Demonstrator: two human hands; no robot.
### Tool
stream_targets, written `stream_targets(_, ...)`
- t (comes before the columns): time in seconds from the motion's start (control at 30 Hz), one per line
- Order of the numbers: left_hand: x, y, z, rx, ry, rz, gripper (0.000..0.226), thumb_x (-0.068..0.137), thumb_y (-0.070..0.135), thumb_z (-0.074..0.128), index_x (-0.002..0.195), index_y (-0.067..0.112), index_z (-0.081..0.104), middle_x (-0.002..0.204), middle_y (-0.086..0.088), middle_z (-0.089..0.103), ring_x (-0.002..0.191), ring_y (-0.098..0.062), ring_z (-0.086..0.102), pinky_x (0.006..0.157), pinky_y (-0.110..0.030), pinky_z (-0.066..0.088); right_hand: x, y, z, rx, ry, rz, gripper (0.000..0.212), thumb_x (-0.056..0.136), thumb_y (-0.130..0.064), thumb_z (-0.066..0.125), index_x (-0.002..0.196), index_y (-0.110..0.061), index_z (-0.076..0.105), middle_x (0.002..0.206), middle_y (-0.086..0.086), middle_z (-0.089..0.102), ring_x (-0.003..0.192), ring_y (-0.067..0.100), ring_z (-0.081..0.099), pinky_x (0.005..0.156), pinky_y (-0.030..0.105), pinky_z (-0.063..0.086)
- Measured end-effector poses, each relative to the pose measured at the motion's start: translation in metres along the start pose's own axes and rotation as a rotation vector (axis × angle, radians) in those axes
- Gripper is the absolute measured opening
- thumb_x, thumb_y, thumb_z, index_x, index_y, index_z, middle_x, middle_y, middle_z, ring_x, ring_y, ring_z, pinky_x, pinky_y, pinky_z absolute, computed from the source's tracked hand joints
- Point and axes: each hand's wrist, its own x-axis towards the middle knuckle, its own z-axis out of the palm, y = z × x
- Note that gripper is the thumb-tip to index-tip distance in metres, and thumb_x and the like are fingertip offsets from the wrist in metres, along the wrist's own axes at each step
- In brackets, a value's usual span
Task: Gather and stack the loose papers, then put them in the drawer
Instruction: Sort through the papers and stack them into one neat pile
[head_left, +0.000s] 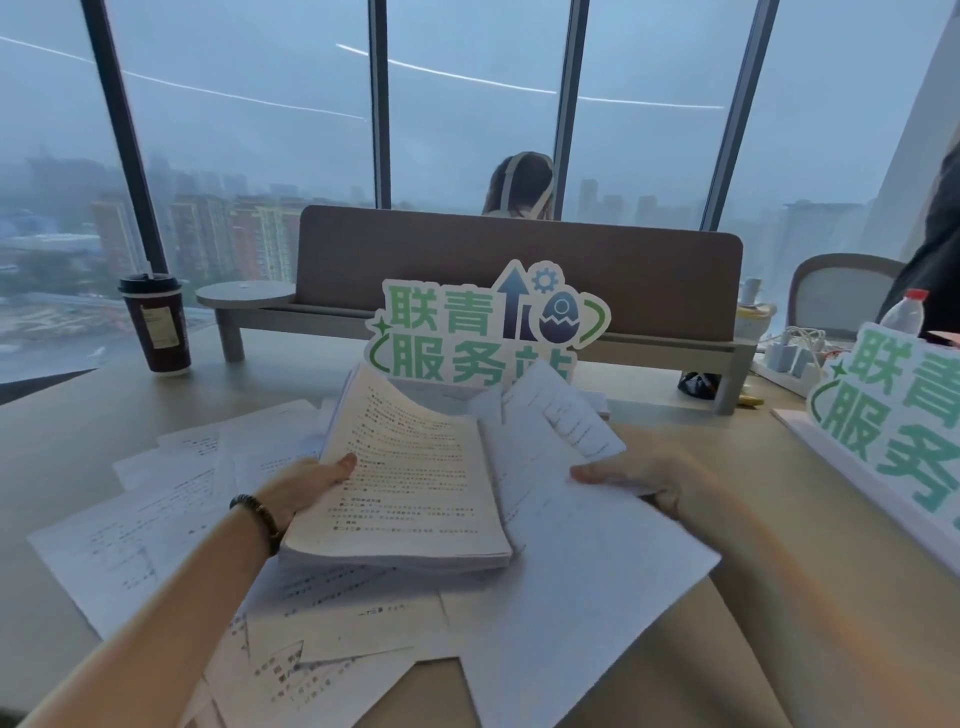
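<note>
The left hand (306, 480) grips a thick stack of printed papers (410, 467) by its left edge, thumb on the top page. The stack's long axis runs near to far, its far end lifted and curling. The right hand (644, 475) pinches a loose sheet (566, 415) just right of the stack, thumb on top, the sheet angled far-left. More loose sheets (130, 530) lie scattered on the bench (779, 597) beneath, mostly left and near.

Tall windows (249, 130), hazy skyline, beige desk (779, 597), brown divider (623, 280)
</note>
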Motion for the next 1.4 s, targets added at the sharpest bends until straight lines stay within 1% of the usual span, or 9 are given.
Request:
stream_targets(0.13,-0.007,0.003,0.004,-0.002,-0.009,-0.01,0.027,0.095,0.03,0.06,0.103,0.005,0.068,0.103,-0.022,0.072,0.095,-0.041,0.069,0.093,-0.056,0.052,-0.01,-0.048,-0.011,-0.104,0.075,-0.127,0.048,0.074,-0.028,0.085,0.116,-0.022,0.063,0.107,0.004,0.073,0.094,0.024,0.072,0.081,0.036,0.056)
stream_targets(0.23,-0.009,0.005,0.007,-0.005,-0.001,0.011,0.027,0.097,0.029,0.058,0.1,0.004,0.067,0.094,-0.02,0.072,0.085,-0.036,0.068,0.089,-0.052,0.054,-0.017,-0.078,-0.015,-0.087,0.09,-0.174,0.062,0.06,-0.04,0.091,0.115,-0.025,0.066,0.107,0.0,0.075,0.097,0.023,0.073,0.093,0.041,0.055)
stream_targets(0.4,-0.008,0.004,0.005,-0.027,0.012,0.036,0.028,0.096,0.031,0.059,0.101,0.005,0.067,0.101,-0.02,0.07,0.09,-0.037,0.068,0.091,-0.05,0.053,-0.04,-0.115,-0.023,0.066,0.161,-0.337,0.03,0.079,-0.024,0.08,0.106,-0.028,0.067,0.079,-0.011,0.077,0.069,0.009,0.075,0.055,0.019,0.056)
stream_targets(0.57,-0.006,0.003,0.004,0.006,0.018,0.053,0.029,0.096,0.032,0.058,0.103,0.004,0.066,0.097,-0.017,0.071,0.085,-0.032,0.068,0.091,-0.045,0.053,-0.044,-0.111,-0.017,0.269,0.219,-0.388,0.024,0.082,-0.015,0.077,0.105,-0.011,0.07,0.082,0.005,0.077,0.066,0.019,0.075,0.055,0.027,0.059)
stream_targets(0.7,0.002,0.004,0.0,0.072,0.07,0.064,0.026,0.098,0.023,0.057,0.11,0.001,0.062,0.079,-0.005,0.061,0.068,-0.016,0.058,0.064,-0.028,0.047,-0.013,-0.078,0.002,0.378,0.223,-0.235,0.041,0.076,-0.007,0.082,0.114,-0.002,0.069,0.098,0.014,0.077,0.091,0.032,0.075,0.086,0.049,0.059)
stream_targets(0.83,-0.003,0.005,-0.006,0.043,0.093,0.063,0.023,0.098,0.02,0.055,0.092,0.0,0.062,0.068,-0.007,0.063,0.05,-0.015,0.064,0.038,-0.018,0.047,0.014,-0.039,0.018,0.385,0.226,-0.097,0.044,0.072,-0.002,0.085,0.113,-0.003,0.069,0.103,0.014,0.076,0.087,0.029,0.074,0.07,0.037,0.062)
stream_targets(0.97,-0.005,0.001,-0.013,-0.054,0.045,0.03,0.035,0.097,0.028,0.057,0.112,-0.003,0.064,0.081,-0.014,0.07,0.061,-0.024,0.068,0.045,-0.025,0.054,0.032,-0.006,0.031,0.338,0.168,0.085,0.044,0.064,-0.003,0.088,0.105,-0.002,0.072,0.108,0.016,0.074,0.101,0.032,0.07,0.096,0.048,0.054)
stream_targets(1.17,-0.006,0.001,-0.005,-0.015,0.049,0.081,0.037,0.09,0.04,0.064,0.102,0.005,0.07,0.092,-0.015,0.074,0.084,-0.032,0.07,0.076,-0.038,0.058,0.051,0.02,0.053,0.211,0.033,0.141,0.103,0.029,-0.044,0.1,0.121,-0.016,0.065,0.118,0.011,0.071,0.113,0.032,0.064,0.108,0.054,0.042)
stream_targets(1.4,-0.012,0.006,0.014,-0.077,-0.053,0.138,0.038,0.083,0.036,0.072,0.109,0.008,0.07,0.101,-0.011,0.075,0.089,-0.028,0.072,0.075,-0.035,0.058,0.037,0.01,0.086,0.156,-0.042,0.091,0.046,0.09,-0.048,0.066,0.13,-0.027,0.056,0.126,0.007,0.067,0.113,0.029,0.065,0.104,0.048,0.048)
